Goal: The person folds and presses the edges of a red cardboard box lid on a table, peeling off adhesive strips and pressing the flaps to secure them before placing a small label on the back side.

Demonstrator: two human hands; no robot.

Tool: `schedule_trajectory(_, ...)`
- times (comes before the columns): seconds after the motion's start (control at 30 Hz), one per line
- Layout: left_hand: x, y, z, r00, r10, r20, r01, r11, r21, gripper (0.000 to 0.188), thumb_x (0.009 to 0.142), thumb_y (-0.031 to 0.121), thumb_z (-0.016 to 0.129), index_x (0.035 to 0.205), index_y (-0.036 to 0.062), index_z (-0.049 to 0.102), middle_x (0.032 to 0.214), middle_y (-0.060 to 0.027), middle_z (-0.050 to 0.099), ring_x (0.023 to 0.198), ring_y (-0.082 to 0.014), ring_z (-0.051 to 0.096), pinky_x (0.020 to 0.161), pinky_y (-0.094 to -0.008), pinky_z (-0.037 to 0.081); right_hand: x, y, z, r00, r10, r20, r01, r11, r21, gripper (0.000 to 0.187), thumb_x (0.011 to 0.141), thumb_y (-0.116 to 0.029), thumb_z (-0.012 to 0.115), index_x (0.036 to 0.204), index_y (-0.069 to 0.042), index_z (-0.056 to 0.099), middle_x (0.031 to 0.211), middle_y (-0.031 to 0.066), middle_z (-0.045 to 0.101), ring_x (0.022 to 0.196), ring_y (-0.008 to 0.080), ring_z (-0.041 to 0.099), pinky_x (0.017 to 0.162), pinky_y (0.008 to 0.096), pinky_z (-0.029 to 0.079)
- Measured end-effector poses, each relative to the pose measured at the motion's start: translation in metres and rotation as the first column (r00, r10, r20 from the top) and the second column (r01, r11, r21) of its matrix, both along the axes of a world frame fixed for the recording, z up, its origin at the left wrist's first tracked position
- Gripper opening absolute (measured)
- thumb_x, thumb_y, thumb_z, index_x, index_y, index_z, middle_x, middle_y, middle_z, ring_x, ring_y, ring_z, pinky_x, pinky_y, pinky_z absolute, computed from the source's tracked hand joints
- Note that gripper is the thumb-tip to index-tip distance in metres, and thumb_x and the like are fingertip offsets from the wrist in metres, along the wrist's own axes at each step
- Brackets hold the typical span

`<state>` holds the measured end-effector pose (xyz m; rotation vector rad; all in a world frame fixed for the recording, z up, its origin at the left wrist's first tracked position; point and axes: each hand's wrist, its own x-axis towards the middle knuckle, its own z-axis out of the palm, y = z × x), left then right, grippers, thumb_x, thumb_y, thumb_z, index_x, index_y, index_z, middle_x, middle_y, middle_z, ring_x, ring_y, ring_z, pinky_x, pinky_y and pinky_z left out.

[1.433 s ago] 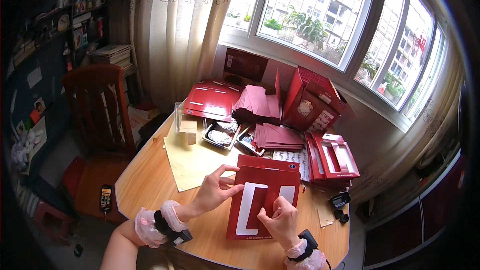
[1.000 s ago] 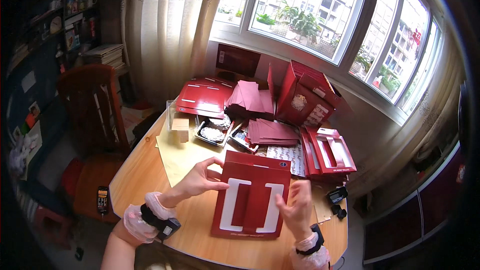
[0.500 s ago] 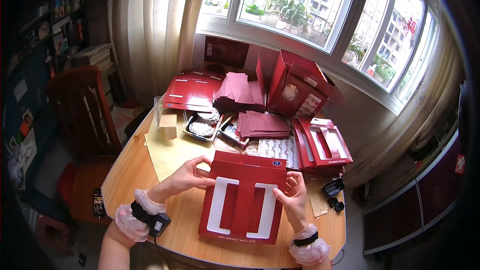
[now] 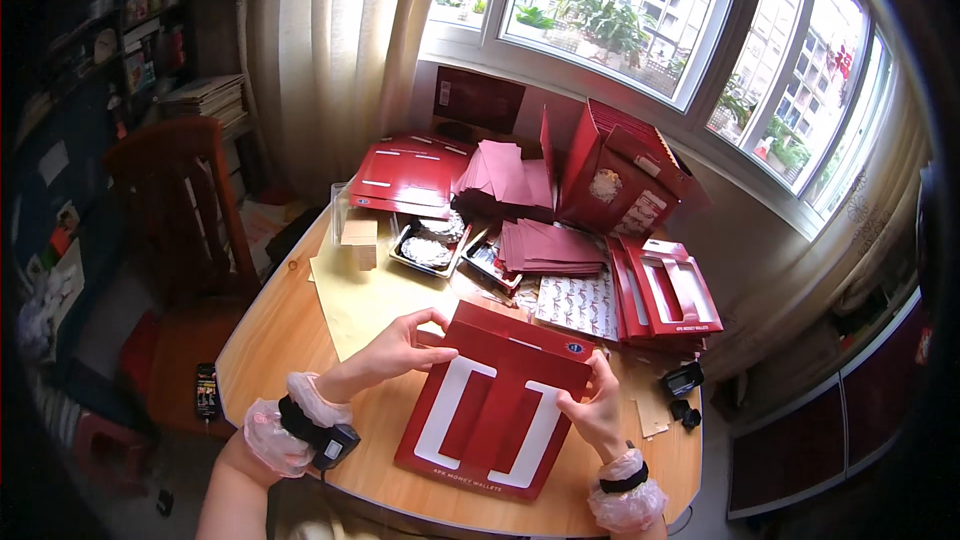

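In front of me I hold a flat red card packet (image 4: pixel 490 410) with two white bracket-shaped strips down its face. Its upper part leans up off the table, and its lower edge is toward me. My left hand (image 4: pixel 405 355) pinches the left edge near the top, thumb in front. On the right edge, just below the upper corner, my right hand (image 4: pixel 598 405) grips with the thumb on the face and the fingers behind. The packet hides parts of the fingers on both sides.
Behind the packet lie pink envelope stacks (image 4: pixel 550 247), a black tray of white round pieces (image 4: pixel 425 252) and a patterned sheet (image 4: pixel 578 302). Framed red packets (image 4: pixel 675 290) pile up at right, below a full red box (image 4: pixel 615 170). Yellow paper (image 4: pixel 370 310) covers the table's left.
The view has swung a little left. The red packet has turned clockwise, its top leaning to the right. My right hand now wraps further round the upper right edge.
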<state>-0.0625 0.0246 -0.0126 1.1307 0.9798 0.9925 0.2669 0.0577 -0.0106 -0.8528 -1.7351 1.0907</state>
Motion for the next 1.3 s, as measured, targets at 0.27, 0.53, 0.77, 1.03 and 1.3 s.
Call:
schedule_trajectory(0.27, 0.016, -0.003, -0.003, 0.997, 0.071, 0.002, -0.071, 0.997, 0.034, 0.031, 0.091, 0.012, 0.076, 0.114, 0.0054, 0.055, 0.101, -0.0113, 0.074, 0.091, -0.0107, 0.069, 0.076, -0.0241, 0.057, 0.002, -0.004, 0.027, 0.941, -0.148, 0.305, 0.054, 0.954, 0.296, 0.053, 0.07, -0.003, 0.072, 0.119, -0.003, 0.051, 0.121, 0.0135, 0.05, 0.124, 0.0283, 0.051, 0.101, 0.0417, 0.047)
schedule_trajectory(0.53, 0.023, -0.004, -0.012, 0.998, 0.062, 0.025, -0.063, 0.996, 0.064, 0.034, 0.091, 0.013, 0.076, 0.118, 0.0039, 0.058, 0.102, -0.013, 0.074, 0.091, -0.0125, 0.069, 0.078, -0.0254, 0.057, -0.039, -0.025, 0.067, 0.684, -0.228, 0.693, -0.307, 0.772, 0.556, 0.066, 0.068, 0.0, 0.062, 0.132, -0.004, 0.051, 0.131, 0.0155, 0.053, 0.127, 0.0342, 0.048, 0.111, 0.0499, 0.032)
schedule_trajectory(0.77, 0.029, -0.003, -0.021, 0.989, 0.026, 0.145, -0.036, 0.997, 0.068, 0.029, 0.096, 0.01, 0.07, 0.121, 0.004, 0.058, 0.111, -0.0143, 0.072, 0.098, -0.0154, 0.069, 0.084, -0.0291, 0.059, -0.067, -0.014, 0.062, 0.661, -0.13, 0.739, -0.409, 0.763, 0.5, 0.065, 0.073, -0.001, 0.064, 0.136, -0.004, 0.049, 0.131, 0.0165, 0.053, 0.122, 0.0352, 0.051, 0.105, 0.0439, 0.04)
schedule_trajectory(1.03, 0.031, -0.004, -0.023, 0.986, 0.085, 0.146, -0.087, 0.996, 0.01, 0.028, 0.095, 0.011, 0.071, 0.119, 0.0063, 0.058, 0.115, -0.0108, 0.069, 0.101, -0.0154, 0.067, 0.086, -0.0308, 0.058, -0.088, -0.015, 0.049, 0.675, -0.229, 0.702, -0.294, 0.788, 0.54, 0.059, 0.076, -0.013, 0.073, 0.13, -0.003, 0.052, 0.12, 0.0144, 0.057, 0.114, 0.0322, 0.055, 0.098, 0.0418, 0.044)
schedule_trajectory(1.3, 0.041, -0.012, -0.012, 0.987, 0.104, 0.122, -0.122, 0.98, 0.154, 0.037, 0.089, 0.01, 0.078, 0.12, 0.0003, 0.061, 0.115, -0.0077, 0.068, 0.106, -0.0149, 0.067, 0.089, -0.0305, 0.057, -0.088, -0.013, 0.049, 0.732, -0.276, 0.622, -0.208, 0.78, 0.59, 0.049, 0.072, -0.012, 0.079, 0.116, -0.002, 0.06, 0.104, 0.013, 0.058, 0.096, 0.0296, 0.061, 0.081, 0.0377, 0.052)
